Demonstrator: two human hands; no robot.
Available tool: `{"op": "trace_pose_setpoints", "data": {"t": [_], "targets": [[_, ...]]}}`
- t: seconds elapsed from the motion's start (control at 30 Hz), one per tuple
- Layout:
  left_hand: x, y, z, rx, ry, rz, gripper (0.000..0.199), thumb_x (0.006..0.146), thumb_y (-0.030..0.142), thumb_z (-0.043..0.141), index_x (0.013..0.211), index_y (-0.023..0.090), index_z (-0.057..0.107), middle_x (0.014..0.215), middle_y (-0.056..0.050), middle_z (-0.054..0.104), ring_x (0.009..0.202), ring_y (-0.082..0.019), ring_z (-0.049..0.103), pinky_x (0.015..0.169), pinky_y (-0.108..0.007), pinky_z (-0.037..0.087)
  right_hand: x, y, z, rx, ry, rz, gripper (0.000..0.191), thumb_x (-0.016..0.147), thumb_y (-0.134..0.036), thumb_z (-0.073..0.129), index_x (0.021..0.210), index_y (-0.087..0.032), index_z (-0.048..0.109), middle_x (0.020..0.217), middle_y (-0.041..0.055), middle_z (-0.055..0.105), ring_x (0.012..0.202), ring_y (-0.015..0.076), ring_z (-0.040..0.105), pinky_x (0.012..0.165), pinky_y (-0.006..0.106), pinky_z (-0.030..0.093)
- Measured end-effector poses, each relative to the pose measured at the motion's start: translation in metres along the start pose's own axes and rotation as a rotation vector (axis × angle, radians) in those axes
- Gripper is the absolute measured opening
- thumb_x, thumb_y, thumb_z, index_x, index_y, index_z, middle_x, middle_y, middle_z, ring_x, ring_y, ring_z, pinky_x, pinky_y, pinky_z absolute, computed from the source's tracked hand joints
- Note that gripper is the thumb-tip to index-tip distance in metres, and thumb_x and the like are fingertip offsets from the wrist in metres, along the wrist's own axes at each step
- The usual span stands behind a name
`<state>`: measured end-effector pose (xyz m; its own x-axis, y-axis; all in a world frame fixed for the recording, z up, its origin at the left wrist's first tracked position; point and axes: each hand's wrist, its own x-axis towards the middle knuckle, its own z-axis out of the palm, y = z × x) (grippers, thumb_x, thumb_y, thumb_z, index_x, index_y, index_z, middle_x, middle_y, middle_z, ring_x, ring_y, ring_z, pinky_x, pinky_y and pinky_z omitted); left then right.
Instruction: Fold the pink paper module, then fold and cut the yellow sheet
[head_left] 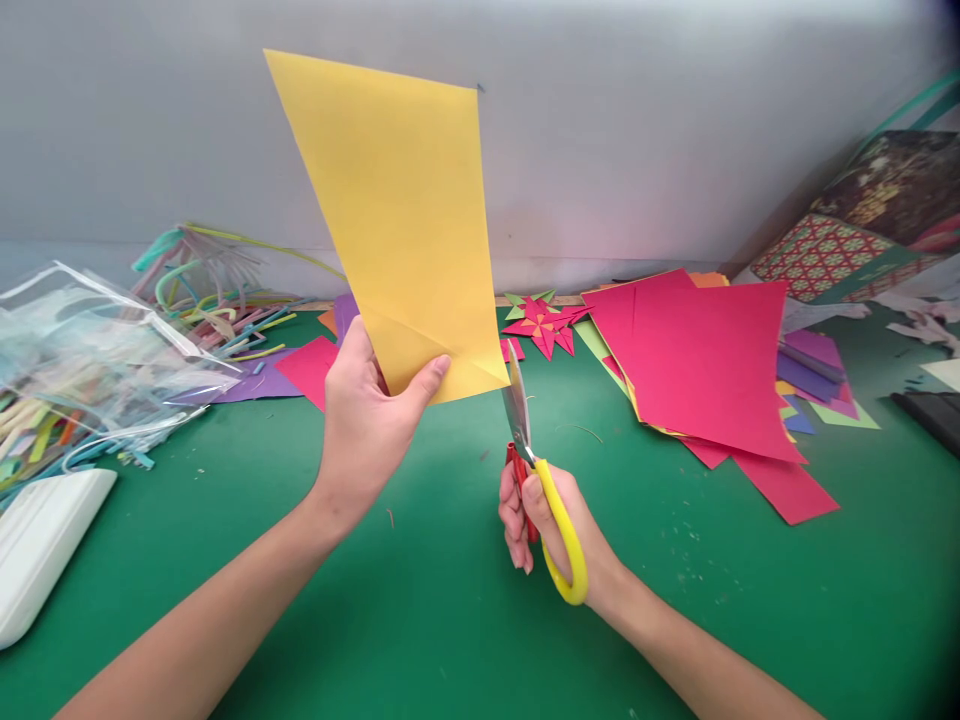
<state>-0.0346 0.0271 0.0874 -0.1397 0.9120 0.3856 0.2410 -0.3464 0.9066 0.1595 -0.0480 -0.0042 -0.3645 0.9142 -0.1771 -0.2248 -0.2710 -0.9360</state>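
Observation:
Raised above the green table, a sheet of yellow paper [405,210] is pinched at its lower edge by my left hand [382,410], thumb in front and fingers behind. A crease runs across the sheet's lower part. My right hand [559,520] grips a pair of scissors [562,530] with a yellow handle, blades pointing up. The blade tips are beside the paper's lower right corner; whether they touch it I cannot tell. A small red object [519,470], perhaps the other handle or a pen, shows by the right fingers. Behind the scissors lies a red and green folded paper star [544,322].
Red paper sheets [705,360] are stacked at the right, with purple scraps [817,365] beside them. A patterned box [840,250] stands at the back right. Clear plastic bags [97,340] and pipe cleaners [217,300] crowd the left, near a white device [52,550].

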Motion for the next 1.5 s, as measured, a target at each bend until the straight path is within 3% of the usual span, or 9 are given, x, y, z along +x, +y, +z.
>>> {"op": "trace_pose_setpoints", "data": {"t": [0.67, 1.07, 1.5], "targets": [[-0.0011, 0.002, 0.0013, 0.004, 0.01, -0.017, 0.046, 0.088, 0.035, 0.079, 0.129, 0.029, 0.059, 0.138, -0.002, 0.07, 0.128, -0.031, 0.067, 0.107, -0.049, 0.06, -0.0008, -0.0007, 0.0005, 0.012, 0.021, 0.017, 0.049, 0.097, -0.069, 0.057, 0.093, -0.02, 0.052, 0.063, -0.0064, 0.053, 0.039, 0.0075, 0.052, 0.034, 0.016, 0.039], [0.0003, -0.0041, 0.0019, 0.006, 0.025, 0.058, 0.047, 0.088, 0.028, 0.079, 0.131, 0.026, 0.058, 0.138, -0.006, 0.07, 0.125, -0.028, 0.07, 0.103, -0.044, 0.063, -0.002, -0.0027, -0.0003, -0.025, 0.048, 0.043, 0.05, 0.096, -0.07, 0.058, 0.09, -0.021, 0.052, 0.059, -0.0071, 0.052, 0.037, 0.0068, 0.051, 0.032, 0.014, 0.036], [0.0017, -0.0049, 0.0011, -0.073, -0.001, 0.008, 0.048, 0.087, 0.03, 0.079, 0.13, 0.027, 0.059, 0.139, -0.005, 0.069, 0.128, -0.029, 0.068, 0.104, -0.045, 0.062, -0.002, -0.003, -0.0029, -0.027, 0.049, 0.059, 0.049, 0.095, -0.069, 0.062, 0.086, -0.021, 0.051, 0.056, -0.0078, 0.052, 0.035, 0.0068, 0.051, 0.03, 0.013, 0.033]]}}
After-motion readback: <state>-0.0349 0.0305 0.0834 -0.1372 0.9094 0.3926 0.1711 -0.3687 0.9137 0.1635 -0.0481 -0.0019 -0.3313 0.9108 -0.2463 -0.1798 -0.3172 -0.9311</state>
